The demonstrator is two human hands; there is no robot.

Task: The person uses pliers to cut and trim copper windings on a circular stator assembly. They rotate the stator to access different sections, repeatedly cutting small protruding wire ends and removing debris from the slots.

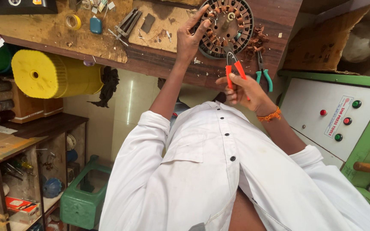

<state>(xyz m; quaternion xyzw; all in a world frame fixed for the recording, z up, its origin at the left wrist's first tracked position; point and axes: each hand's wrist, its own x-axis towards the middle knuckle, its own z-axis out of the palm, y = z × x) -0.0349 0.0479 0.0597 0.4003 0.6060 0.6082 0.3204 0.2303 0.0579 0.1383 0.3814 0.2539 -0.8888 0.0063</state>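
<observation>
Two hands work at a worn wooden counter (150, 64): left hand (189, 40) steadies a round wound stator (225, 28); right hand (243, 90), grip closed, holds orange-handled pliers (235, 68). Green control cabinet (367, 128) alongside.

The round motor stator (225, 25) at 12 o'clock is dark grey metal with copper-brown coils in a ring pattern. The pliers (235, 70) have bright orange-red handles; beside them, at 1 o'clock, a second pair of pliers (264, 72) has teal-green handles. The right hand (245, 90) wears an orange thread bracelet (270, 116). The shirt (219, 171) is white with small black buttons. The drum (54, 73) at 9 o'clock is yellow, the stool (82, 201) at 7 o'clock green, the workbench (150, 55) dark brown wood
</observation>
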